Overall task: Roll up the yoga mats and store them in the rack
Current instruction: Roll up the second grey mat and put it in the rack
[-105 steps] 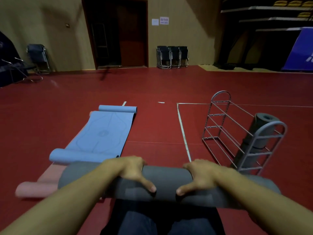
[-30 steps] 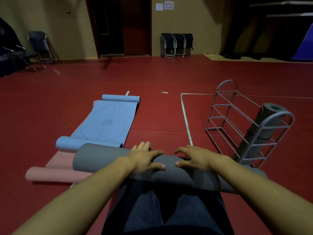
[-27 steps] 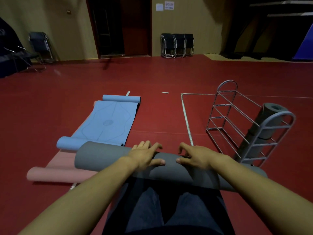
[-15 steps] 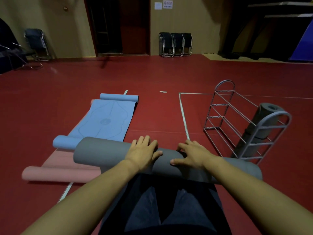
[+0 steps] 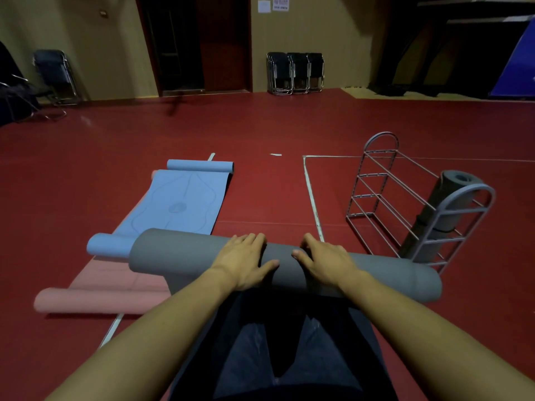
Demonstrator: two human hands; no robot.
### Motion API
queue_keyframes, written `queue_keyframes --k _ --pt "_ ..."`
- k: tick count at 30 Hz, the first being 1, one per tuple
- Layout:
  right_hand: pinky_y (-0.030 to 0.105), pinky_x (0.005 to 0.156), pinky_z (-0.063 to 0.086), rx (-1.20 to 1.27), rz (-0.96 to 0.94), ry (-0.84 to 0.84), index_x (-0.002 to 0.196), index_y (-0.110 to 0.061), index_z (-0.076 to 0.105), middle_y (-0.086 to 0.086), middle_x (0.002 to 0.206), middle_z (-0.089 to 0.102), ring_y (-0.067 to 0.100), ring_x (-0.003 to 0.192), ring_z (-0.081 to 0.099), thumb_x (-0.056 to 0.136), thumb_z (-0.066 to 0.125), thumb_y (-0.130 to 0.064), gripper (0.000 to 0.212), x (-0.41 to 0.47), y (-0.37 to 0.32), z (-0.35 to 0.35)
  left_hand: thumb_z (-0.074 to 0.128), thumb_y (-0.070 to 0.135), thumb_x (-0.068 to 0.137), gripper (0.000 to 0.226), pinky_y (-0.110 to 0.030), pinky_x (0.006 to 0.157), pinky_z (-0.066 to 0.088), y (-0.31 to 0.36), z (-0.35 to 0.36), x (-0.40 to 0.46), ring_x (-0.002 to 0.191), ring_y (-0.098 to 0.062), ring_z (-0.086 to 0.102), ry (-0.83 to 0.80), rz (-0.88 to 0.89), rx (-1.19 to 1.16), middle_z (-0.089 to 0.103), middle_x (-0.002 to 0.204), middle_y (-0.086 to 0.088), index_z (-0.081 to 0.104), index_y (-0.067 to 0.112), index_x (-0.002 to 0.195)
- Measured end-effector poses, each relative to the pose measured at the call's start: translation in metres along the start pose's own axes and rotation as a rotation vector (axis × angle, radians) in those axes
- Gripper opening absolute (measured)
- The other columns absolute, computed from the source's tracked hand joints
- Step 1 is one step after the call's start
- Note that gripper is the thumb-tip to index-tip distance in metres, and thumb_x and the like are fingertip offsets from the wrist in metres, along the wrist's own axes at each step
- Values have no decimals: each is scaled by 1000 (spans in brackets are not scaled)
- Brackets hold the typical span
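Note:
A thick grey yoga mat [image 5: 179, 256] lies rolled across the floor in front of my knees, a short flat tail still under them. My left hand [image 5: 246, 260] and my right hand [image 5: 325, 260] press flat on top of the roll near its middle, fingers extended forward. A blue mat [image 5: 179, 204] lies mostly flat beyond, curled at both ends. A pink mat [image 5: 101, 293] lies under it at the left. The wire rack [image 5: 376, 195] stands at the right with one rolled grey mat [image 5: 443, 212] in it.
White floor lines [image 5: 312, 198] run between the mats and the rack. Stacked folding chairs [image 5: 295, 72] stand at the far wall, another chair [image 5: 55, 76] at the far left. A blue panel [image 5: 518, 68] leans at the far right.
The grey roll has travelled forward and grown thicker. My hands went from curled over it to pressing flat on its top.

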State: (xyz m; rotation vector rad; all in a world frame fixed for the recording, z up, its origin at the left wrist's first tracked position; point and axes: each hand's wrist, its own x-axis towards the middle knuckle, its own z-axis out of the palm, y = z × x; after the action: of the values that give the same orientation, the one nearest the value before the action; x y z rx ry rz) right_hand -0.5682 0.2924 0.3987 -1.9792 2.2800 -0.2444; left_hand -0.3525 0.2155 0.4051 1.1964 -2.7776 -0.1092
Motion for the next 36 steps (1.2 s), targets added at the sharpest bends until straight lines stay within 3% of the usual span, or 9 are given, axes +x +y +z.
queue_keyframes --k 4,8,11,13,22,26,31,33,36 --pt "43 87 37 -121 6 221 110 -20 59 8 113 52 31 107 49 101 35 -61 49 -4 -4 13 39 69 98 57 -47 121 24 -4 13 8 131 -29 46 20 -34 -29 57 132 -4 47 21 128" --pt "43 95 36 -242 -27 177 110 -21 63 4 110 58 28 105 54 92 9 -70 75 1 -3 7 29 72 97 63 -39 108 33 -8 29 12 120 -24 40 167 -55 -53 46 125 0 51 26 132" --pt "42 93 37 -210 -11 155 114 -21 57 2 113 62 27 107 57 100 28 -66 55 10 -3 3 17 75 93 71 -38 102 35 -10 33 22 111 -22 40 174 -78 -44 44 118 1 53 27 129" --pt "43 88 38 -150 0 173 108 -22 48 3 110 65 29 104 60 101 36 -63 43 16 -2 4 22 73 96 65 -39 100 38 -13 32 31 109 -23 41 154 -87 -22 46 117 1 55 26 125" --pt "42 82 35 -112 -5 174 96 -25 40 6 103 69 33 98 63 104 32 -62 38 37 6 16 27 68 100 52 -40 92 41 -24 43 56 93 -20 44 180 -105 -56 60 111 3 52 24 112" --pt "42 84 38 -96 14 251 102 -21 61 4 104 58 29 101 54 101 31 -63 52 41 13 26 27 67 102 51 -40 93 40 -24 43 62 96 -24 52 177 -116 -43 60 104 1 55 25 107" --pt "40 87 40 -149 -14 199 110 -23 64 0 107 61 25 101 56 93 11 -71 73 44 16 22 17 70 98 64 -38 92 39 -23 49 65 102 -20 44 218 -131 -10 47 106 4 61 25 105" --pt "41 88 40 -130 -13 201 112 -23 57 0 109 63 26 101 58 96 19 -69 62 44 16 20 22 68 100 61 -39 92 40 -22 45 69 103 -21 46 183 -116 13 51 106 3 62 23 107" --pt "42 86 38 -70 -1 222 100 -24 42 2 104 64 28 97 58 101 36 -63 40 44 14 18 30 64 102 50 -39 89 40 -22 43 73 101 -22 48 195 -112 4 54 105 3 56 22 106"
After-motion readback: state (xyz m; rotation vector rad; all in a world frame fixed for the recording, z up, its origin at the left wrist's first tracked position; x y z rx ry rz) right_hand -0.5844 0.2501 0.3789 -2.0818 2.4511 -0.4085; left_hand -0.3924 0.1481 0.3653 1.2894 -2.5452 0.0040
